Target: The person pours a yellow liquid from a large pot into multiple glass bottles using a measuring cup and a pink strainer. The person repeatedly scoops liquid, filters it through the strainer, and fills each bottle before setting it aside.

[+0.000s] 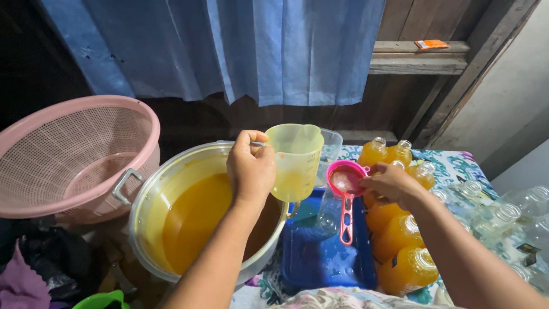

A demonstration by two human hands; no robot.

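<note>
Left hand (250,167) gripping translucent yellow-green jug (294,161) by its handle.
Right hand (390,184) pinching pink strainer (346,182) (sitting just right of jug) over blue tray (320,257).

Dim indoor light; brightest right of the pot (171,189), deep shadow left of it; wide-angle bending at edges.

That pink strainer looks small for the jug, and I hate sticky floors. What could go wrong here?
The strainer is narrower than the jug held by the left hand, so juice may overflow onto the blue tray. The right hand grips only the strainer's rim, so it could tip off the clear bottle. Filled bottles crowd the elbow and could topple.
</note>
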